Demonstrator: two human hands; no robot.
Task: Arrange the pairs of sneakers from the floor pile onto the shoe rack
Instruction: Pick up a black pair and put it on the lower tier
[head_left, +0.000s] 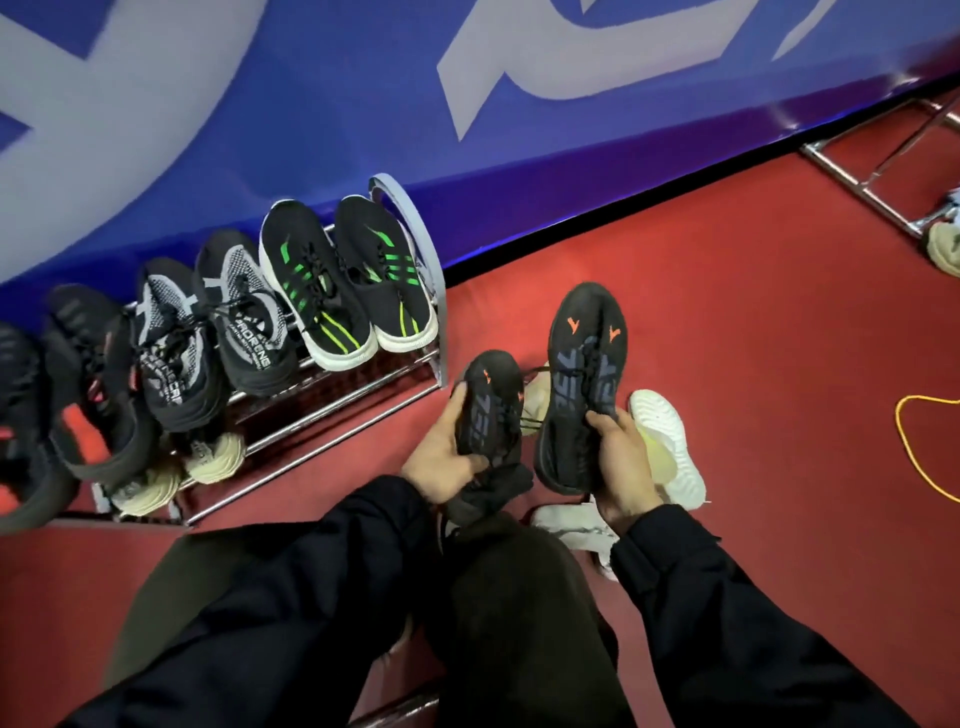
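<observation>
My left hand (441, 457) grips a black sneaker with orange marks (491, 405), toe pointing away. My right hand (621, 462) grips its mate (582, 374) by the heel, held higher and upright beside it. Both hang over the red floor, right of the metal shoe rack (332, 410). The rack's top shelf carries a black-and-green pair (343, 280), a grey-and-black pair (213, 332) and black-and-red shoes (88, 379). Cream sneakers (208, 457) sit on a lower shelf. White sneakers (670, 441) lie on the floor behind my right hand.
A blue banner wall (311, 104) runs behind the rack. A second metal rack (872, 171) stands at the far right with a pale shoe (945, 249) near it. A yellow cord (924, 447) loops on the red carpet (753, 312). My dark-trousered knees fill the bottom.
</observation>
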